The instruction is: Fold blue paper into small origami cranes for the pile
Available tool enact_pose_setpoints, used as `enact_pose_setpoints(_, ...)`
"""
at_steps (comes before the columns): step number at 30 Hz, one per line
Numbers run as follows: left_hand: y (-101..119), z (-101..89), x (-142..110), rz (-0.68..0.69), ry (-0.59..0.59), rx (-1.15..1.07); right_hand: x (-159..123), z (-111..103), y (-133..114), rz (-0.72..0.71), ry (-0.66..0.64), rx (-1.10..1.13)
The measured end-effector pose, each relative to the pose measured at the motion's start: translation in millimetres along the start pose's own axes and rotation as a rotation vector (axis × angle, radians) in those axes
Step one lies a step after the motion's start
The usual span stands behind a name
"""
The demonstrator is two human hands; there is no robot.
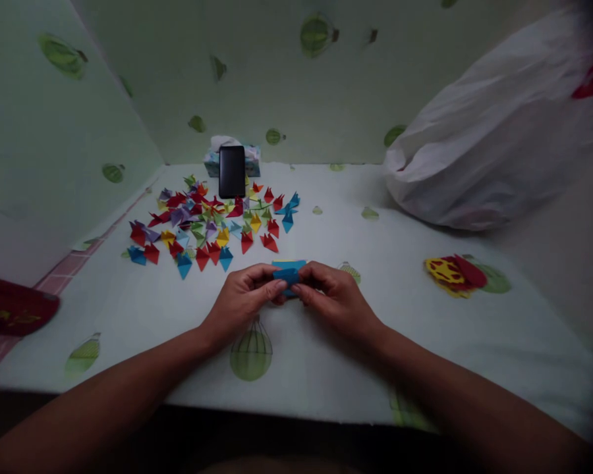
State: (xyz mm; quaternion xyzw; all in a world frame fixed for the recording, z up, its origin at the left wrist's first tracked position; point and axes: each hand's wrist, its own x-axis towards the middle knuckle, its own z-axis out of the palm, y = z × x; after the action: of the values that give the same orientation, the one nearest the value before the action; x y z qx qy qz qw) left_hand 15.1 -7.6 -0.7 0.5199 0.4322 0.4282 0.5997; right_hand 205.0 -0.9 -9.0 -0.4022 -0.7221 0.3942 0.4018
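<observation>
A small blue paper piece (pixel 288 272) is pinched between both hands just above the pale table cover (pixel 326 368). My left hand (pixel 242 299) grips its left end with curled fingers. My right hand (pixel 333 296) holds the right end, fingertips pressed on the fold. The lower part of the paper is hidden behind my fingers. Beyond the hands lies a spread of several folded paper triangles (pixel 210 224) in red, blue, yellow, green and purple.
A black phone (pixel 232 171) leans upright against a tissue box (pixel 252 158) at the back. A big white plastic bag (pixel 499 138) fills the right rear. Red and yellow paper pieces (pixel 454 273) lie at the right. A dark red object (pixel 10 309) sits at the left edge.
</observation>
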Motion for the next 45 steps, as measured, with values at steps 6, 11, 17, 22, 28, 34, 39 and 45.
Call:
enact_pose_setpoints(6, -0.3, -1.6, -0.2, 0.032, 0.032, 0.049, -1.0, -1.9, -2.4, 0.001, -0.005, 0.015)
enact_pose_setpoints(11, -1.4, -2.0, -0.1, 0.045, 0.031, 0.043, -1.8, -3.1, -3.3, 0.041, -0.047, 0.120)
enact_pose_setpoints(17, -1.0, -1.1, 0.2, 0.059, 0.026, 0.052, -0.3, -4.1, -2.4, 0.057, -0.038, 0.153)
enact_pose_setpoints(22, -1.9, -0.6, -0.1, 0.085, 0.041, 0.116, 1.1, -3.8, -2.6, 0.072, -0.011, 0.184)
enact_pose_setpoints(28, -2.7, -1.1, -1.0, 0.130, 0.053, 0.204, -0.5, -2.3, -0.7, 0.036, 0.032, 0.150)
enact_pose_setpoints(34, -3.2, -1.5, -0.6, 0.156, 0.071, 0.225, -1.2, -0.9, 0.0, 0.014, 0.111, 0.218)
enact_pose_setpoints(39, -2.8, -1.8, -0.8, 0.178, 0.082, 0.233, -0.9, -1.3, -1.2, -0.020, 0.106, 0.160)
enact_pose_setpoints(45, -4.5, -0.7, -1.6, 0.204, 0.085, 0.237, -0.8, -1.1, -2.2, -0.021, 0.104, 0.093)
